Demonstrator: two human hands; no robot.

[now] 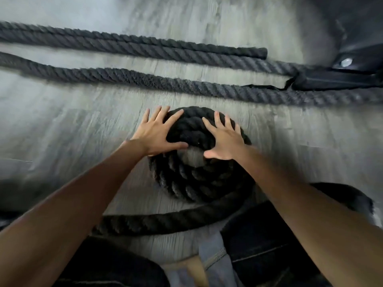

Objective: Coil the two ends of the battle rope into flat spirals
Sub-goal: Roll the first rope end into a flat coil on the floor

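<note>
A thick black battle rope lies on the grey wood-look floor. One end is wound into a flat spiral in front of me. My left hand lies spread on the spiral's far left part, fingers straight. My right hand lies spread on its far right part. The rope's tail leaves the spiral's near side and curves left past my knees. Farther off, two straight runs of rope cross the floor, and the other free end lies uncoiled beside them.
A black strap and anchor bracket with a bolt hold the rope at the far right, under a dark piece of equipment. My knees in dark trousers are at the bottom edge. Bare floor stretches to the left of the spiral.
</note>
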